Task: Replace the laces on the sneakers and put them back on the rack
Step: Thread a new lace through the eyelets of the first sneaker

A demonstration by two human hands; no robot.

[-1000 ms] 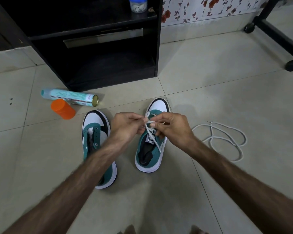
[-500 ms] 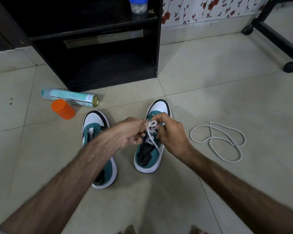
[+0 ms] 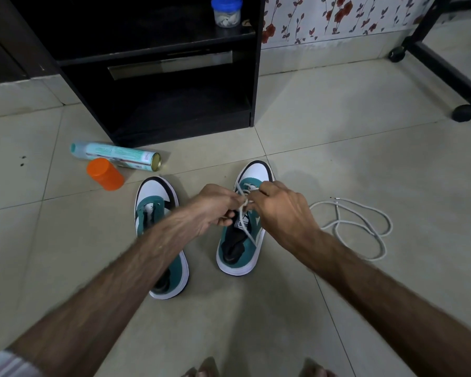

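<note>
While my left hand (image 3: 215,206) and right hand (image 3: 279,206) draw closer | both now pinch the lace (image 3: 242,206) at mid-frame | right sneaker (image 3: 241,240) lacing continues

Two teal-and-white sneakers stand on the floor: one (image 3: 239,229) directly under the pinching fingers, the other (image 3: 158,235) just left of them. Two white laces show, one (image 3: 244,210) in the grip and one (image 3: 356,227) loose to its right. Beyond the grip, to its left, lie one spray can (image 3: 114,155) and one orange cap (image 3: 105,174); one blue-lidded jar (image 3: 227,10) stands farther off.
</note>
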